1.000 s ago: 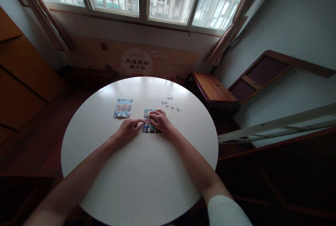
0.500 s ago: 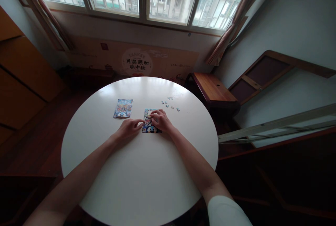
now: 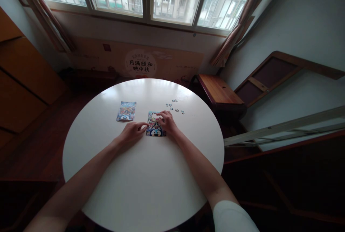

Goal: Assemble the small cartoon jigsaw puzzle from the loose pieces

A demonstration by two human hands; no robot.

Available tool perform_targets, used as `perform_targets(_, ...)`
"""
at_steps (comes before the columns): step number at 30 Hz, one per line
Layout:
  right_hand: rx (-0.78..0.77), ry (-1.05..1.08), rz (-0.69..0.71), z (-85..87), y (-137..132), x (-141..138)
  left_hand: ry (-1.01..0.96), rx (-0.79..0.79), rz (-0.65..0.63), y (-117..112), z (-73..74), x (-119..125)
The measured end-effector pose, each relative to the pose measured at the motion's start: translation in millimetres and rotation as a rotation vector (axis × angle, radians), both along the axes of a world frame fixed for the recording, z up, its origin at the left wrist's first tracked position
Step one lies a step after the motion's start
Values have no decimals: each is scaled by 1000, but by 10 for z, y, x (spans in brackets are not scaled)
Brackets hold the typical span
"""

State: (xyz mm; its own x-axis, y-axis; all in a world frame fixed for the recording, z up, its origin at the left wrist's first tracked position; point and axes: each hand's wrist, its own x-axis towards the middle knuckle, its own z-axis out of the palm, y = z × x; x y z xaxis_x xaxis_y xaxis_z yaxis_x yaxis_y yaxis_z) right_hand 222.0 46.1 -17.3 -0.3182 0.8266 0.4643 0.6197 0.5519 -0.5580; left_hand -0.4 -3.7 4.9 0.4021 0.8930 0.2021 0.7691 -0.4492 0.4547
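Observation:
A small jigsaw puzzle (image 3: 155,131) lies flat on a round white table (image 3: 142,181); a cartoon face with dark blue and white parts shows at its bottom. A pale gap is visible in its upper part. My left hand (image 3: 133,131) rests at the puzzle's left edge, fingers curled, thumb and forefinger together against the border. Over the right side of the puzzle is my right hand (image 3: 167,122), its fingers bent and apart, and no piece shows between them. It covers part of the right edge. Several loose puzzle pieces (image 3: 171,109) lie beyond it.
A printed packet (image 3: 126,111) with a similar picture lies left of the puzzle. Behind the table are a wooden bench (image 3: 219,88) on the right and a printed board (image 3: 167,57) below the windows. A pale metal rail (image 3: 283,126) runs along the right.
My right hand has drawn slightly right and its fingers have come off the middle of the puzzle, uncovering more of the picture. My left hand stays in place.

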Motion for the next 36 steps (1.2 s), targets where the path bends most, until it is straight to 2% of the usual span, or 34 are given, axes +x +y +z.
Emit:
perform_targets(4, -28, 40, -61, -22, 33, 16, 2, 4, -1, 2, -4, -3)
perform_targets(11, -54, -143, 38, 29, -10, 5, -12, 5, -1, 3, -4, -3)
perform_targets(14, -66, -146, 15, 45, -12, -9, -3, 6, 3, 2, 1, -1)
perform_targets(19, 8, -61, -181, 69, 53, 116, 7, 9, -11, 3, 8, -3)
perform_targets(25, -38, -77, -655, 89, 186, 510, 8, 18, -8, 7, -8, -9)
perform_targets(27, -75, -58, -763, 81, 214, 600, 8, 22, -9, 9, -13, -10)
perform_targets(29, -126, -52, -791, 69, 227, 642, 8, 23, -11, 10, -13, -11)
perform_targets(36, -209, -129, -678, 66, 219, 618, 4, 22, -6, 6, -2, -7)
